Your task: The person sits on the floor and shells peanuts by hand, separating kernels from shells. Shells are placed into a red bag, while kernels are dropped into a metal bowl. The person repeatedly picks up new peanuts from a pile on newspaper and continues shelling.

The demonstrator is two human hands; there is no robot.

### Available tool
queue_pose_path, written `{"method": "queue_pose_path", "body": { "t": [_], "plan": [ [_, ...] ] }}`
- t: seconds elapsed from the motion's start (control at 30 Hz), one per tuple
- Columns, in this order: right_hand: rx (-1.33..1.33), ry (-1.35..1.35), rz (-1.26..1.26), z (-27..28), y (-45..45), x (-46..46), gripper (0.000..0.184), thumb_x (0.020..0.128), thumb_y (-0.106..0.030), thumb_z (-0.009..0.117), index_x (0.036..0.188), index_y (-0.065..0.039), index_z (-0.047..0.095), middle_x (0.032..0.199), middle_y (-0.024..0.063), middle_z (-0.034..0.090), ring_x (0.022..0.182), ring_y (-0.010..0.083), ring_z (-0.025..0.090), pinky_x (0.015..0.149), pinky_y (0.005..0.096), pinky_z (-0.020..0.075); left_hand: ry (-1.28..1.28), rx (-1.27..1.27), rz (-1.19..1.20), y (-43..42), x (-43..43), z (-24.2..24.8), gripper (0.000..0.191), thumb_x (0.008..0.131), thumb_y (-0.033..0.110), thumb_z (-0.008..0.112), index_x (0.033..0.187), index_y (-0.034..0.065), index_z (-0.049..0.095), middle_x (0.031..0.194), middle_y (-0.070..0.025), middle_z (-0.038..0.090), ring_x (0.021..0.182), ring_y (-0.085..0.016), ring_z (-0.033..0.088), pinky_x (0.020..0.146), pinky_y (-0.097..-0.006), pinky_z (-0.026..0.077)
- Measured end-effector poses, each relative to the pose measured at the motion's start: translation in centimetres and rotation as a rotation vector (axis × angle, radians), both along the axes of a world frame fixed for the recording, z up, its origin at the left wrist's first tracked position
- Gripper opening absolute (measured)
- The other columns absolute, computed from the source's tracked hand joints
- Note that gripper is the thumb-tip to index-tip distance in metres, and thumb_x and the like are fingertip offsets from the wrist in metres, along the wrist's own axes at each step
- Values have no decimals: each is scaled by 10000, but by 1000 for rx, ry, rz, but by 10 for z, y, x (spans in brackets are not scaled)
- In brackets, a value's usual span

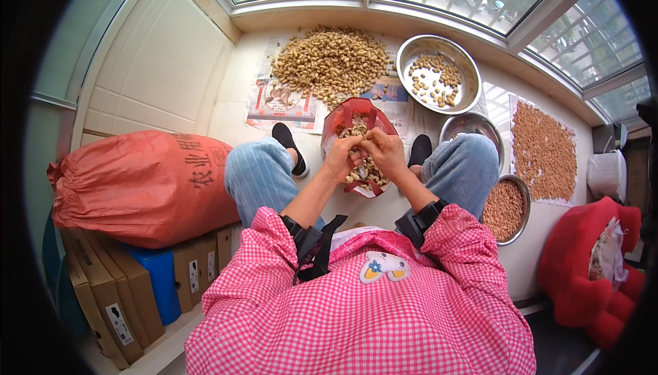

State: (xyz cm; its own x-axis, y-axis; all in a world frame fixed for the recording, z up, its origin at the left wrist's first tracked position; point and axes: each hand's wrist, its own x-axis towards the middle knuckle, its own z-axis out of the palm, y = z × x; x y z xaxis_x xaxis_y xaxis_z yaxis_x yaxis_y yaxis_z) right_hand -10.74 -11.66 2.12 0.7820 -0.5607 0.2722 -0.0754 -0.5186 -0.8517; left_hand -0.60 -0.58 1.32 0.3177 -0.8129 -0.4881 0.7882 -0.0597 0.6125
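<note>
My left hand (343, 155) and my right hand (385, 152) meet at the fingertips above a red bag (331, 125). They pinch a peanut between them, mostly hidden by the fingers. Broken peanut shells (374, 178) fill the bag, which stands on the floor between my feet. Beyond it, a large heap of unshelled peanuts (334, 61) lies on spread newspaper (285, 110). To the heap's right sits a wide steel basin (422, 98) with some unshelled peanuts (437, 77) in it.
A second steel bowl (475, 123) is partly hidden by my right knee. Another bowl holds shelled peanuts (504, 210); more kernels (544, 151) cover a sheet at right. A full orange woven sack (139, 185) rests on cardboard boxes (118, 318) at left. A red plush seat (570, 267) stands at lower right.
</note>
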Motion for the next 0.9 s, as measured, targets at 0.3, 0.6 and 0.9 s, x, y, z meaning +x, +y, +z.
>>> {"method": "queue_pose_path", "body": {
  "t": [0.3, 0.6, 0.9],
  "plan": [
    [-56, 58, 28, 1, 0, -4, 152, 785, -213, 660, 751, -85, 585, 608, 128, 596, 582, 314, 618, 516, 404, 465, -85, 38, -111, 3, 8, 4, 210, 869, 208, 527, 820, 20, 606, 677, -67, 593, 446, -61, 379, 436, -213, 314],
    [-96, 49, 93, 2, 0, -5, 147, 779, -200, 649, 739, -76, 581, 626, 131, 597, 587, 320, 613, 523, 413, 461, -102, 128, -174, 3, 15, 5, 180, 803, 163, 534, 776, -1, 601, 649, -100, 605, 391, -61, 361, 364, -214, 299],
    [-105, 73, 139, 5, 0, -6, 132, 782, -190, 638, 768, -73, 578, 665, 133, 607, 609, 326, 611, 540, 420, 456, -128, 136, -213, 3, 18, 2, 167, 787, 153, 538, 772, 0, 604, 654, -98, 603, 387, -59, 367, 361, -214, 310]
  ]
}}
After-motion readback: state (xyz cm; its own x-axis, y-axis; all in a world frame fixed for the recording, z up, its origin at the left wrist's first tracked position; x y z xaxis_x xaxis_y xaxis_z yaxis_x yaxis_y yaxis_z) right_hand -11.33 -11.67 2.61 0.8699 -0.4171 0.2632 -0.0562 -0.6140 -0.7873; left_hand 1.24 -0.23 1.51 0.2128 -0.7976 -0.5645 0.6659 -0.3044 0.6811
